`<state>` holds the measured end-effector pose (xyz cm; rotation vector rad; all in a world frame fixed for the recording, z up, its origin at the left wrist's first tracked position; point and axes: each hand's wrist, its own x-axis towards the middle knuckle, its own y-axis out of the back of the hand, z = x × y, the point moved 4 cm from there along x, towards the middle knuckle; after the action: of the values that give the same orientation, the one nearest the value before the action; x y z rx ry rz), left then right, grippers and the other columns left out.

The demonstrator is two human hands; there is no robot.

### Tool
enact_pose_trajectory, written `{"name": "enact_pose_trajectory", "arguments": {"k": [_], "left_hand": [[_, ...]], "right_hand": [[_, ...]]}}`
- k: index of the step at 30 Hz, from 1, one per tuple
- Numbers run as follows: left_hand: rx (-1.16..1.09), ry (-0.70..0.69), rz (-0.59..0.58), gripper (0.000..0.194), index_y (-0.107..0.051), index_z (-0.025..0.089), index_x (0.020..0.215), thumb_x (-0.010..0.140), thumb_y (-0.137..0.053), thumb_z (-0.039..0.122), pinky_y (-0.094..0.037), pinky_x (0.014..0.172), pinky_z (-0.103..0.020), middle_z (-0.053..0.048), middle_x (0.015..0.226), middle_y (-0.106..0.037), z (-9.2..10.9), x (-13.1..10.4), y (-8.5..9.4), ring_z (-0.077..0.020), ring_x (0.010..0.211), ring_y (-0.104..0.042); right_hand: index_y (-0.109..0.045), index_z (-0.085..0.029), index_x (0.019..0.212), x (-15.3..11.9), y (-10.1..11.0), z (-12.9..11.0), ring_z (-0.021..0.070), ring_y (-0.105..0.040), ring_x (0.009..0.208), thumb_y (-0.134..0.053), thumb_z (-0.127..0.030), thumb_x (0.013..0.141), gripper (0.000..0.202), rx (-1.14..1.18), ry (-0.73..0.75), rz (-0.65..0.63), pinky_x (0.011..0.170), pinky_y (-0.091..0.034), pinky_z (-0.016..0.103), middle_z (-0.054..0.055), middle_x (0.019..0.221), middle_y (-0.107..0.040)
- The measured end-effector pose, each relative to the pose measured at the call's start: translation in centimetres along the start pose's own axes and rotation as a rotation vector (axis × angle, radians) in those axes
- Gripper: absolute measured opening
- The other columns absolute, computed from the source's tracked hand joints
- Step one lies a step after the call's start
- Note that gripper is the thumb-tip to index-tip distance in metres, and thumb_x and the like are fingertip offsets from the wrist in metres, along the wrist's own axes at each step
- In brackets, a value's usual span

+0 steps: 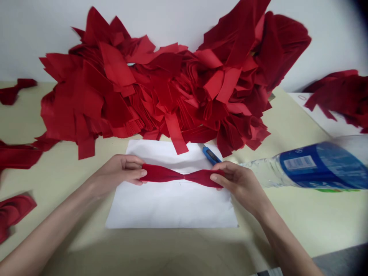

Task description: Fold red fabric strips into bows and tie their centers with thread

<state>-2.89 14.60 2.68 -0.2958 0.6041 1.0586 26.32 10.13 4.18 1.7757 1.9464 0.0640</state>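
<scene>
In the middle of the frame, a red fabric strip (163, 173) is stretched sideways above a white sheet (172, 207). The strip is gathered narrow at its centre, near a short dark mark on the sheet. The left hand (123, 170) pinches the strip's left end between thumb and fingers, and the right hand (240, 184) pinches its right end in the same manner. Just above the right hand lies a blue tool (211, 155); it is perhaps a cutter, but the hand hides a part of it, so I cannot be sure. At the right of the frame, a plastic bottle with a blue label (304, 165) lies on its side on the pale table (287, 218). A large heap of red pieces (161, 88) fills the upper middle, and more red pieces (18, 157) lie along the left edge.
</scene>
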Motion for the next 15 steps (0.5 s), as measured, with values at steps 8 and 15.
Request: {"name": "enact_pose_trajectory", "arguments": {"k": [8, 15], "left_hand": [[0.043, 0.05, -0.03, 0.017, -0.061, 0.017, 0.074, 0.072, -0.07, 0.031, -0.057, 0.071, -0.029, 0.002, 0.061, -0.063, -0.3, -0.09, -0.53, -0.0173, 0.07, -0.068], [0.059, 0.082, -0.039, 0.018, -0.054, 0.017, 0.066, 0.072, -0.068, 0.028, -0.057, 0.068, -0.03, 0.005, 0.056, -0.058, -0.03, -0.17, -0.73, -0.0169, 0.066, -0.068]], "right_hand": [[-0.059, -0.019, 0.08, 0.07, -0.14, 0.9, 0.0126, -0.052, 0.053, -0.061, -0.04, 0.079, 0.021, -0.195, 0.048, 0.146, 0.054, -0.041, 0.026, -0.001, 0.06, -0.059], [-0.058, -0.02, 0.081, -0.15, -0.19, 0.95, 0.0125, -0.052, 0.048, -0.059, -0.039, 0.081, 0.02, -0.268, 0.07, 0.185, 0.053, -0.042, 0.026, -0.004, 0.052, -0.056]]}}
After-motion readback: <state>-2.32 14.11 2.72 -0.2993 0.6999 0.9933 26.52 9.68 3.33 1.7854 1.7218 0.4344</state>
